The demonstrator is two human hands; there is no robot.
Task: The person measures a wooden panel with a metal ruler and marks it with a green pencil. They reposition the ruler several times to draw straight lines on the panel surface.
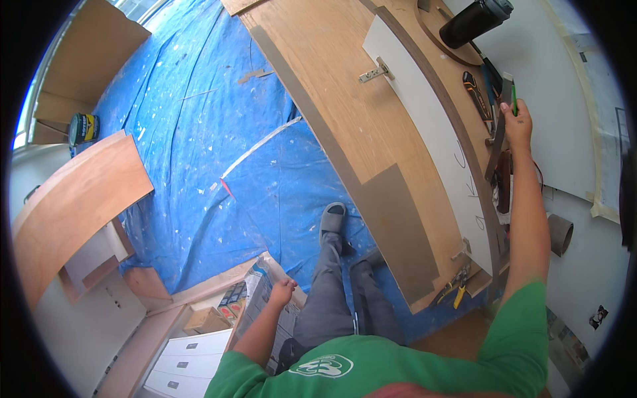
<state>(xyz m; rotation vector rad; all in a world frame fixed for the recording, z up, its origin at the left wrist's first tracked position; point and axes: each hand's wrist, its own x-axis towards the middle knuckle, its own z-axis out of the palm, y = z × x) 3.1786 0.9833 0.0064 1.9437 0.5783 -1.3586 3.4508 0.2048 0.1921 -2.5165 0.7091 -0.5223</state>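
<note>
My right hand (pixel 519 125) reaches to the far right side of the work surface. It is closed on a long dark brown strip (pixel 496 154), with a thin green pencil-like stick (pixel 513 96) also in its fingers. Just left of that hand lie a black-and-orange handled tool (pixel 474 93) and other hand tools. A long white panel (pixel 438 142) with a dark edge stands nearby, bearing a metal hinge (pixel 375 71) and pencil marks. My left hand (pixel 283 292) hangs low by my left thigh, fingers curled; whatever may be inside is hidden.
The plywood surface (pixel 332 73) carries yellow-handled pliers (pixel 459 296) at its near end and a black bottle (pixel 474 23) at the far right. Blue sheeting (pixel 265 192) covers the floor. To the left are a curved wooden panel (pixel 86 205), a tin (pixel 84 128) and white drawers (pixel 189 363).
</note>
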